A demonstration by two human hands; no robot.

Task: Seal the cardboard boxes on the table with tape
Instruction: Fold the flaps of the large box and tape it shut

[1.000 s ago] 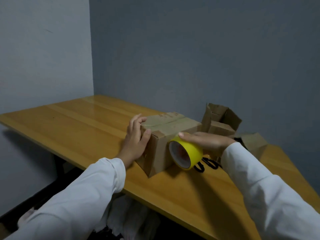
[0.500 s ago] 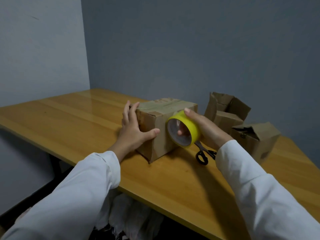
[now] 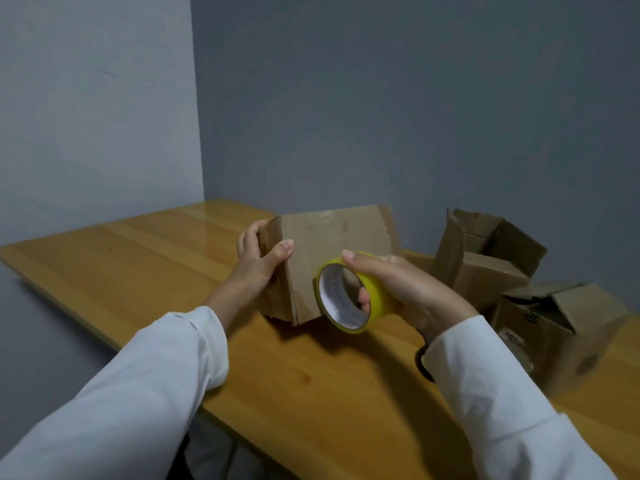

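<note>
Mid-frame: box [image 3: 332,258] tipped up off the table [image 3: 145,271], gripped at its left corner by left hand [image 3: 258,268], thumb on the near face, fingers behind. Tape roll [image 3: 349,292] just right, pinched through its core by right hand [image 3: 401,289]. Best kept steady while turning, seam facing up before taping. Open room at left; open boxes [image 3: 485,265] crowding right; near table edge close.

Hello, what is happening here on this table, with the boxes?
A person is taping cardboard boxes shut. The left hand grips the corner of a closed box and tips it up on the wooden table. The right hand holds a yellow tape roll against the side of that box. Two more boxes wait at the right, flaps open.
</note>
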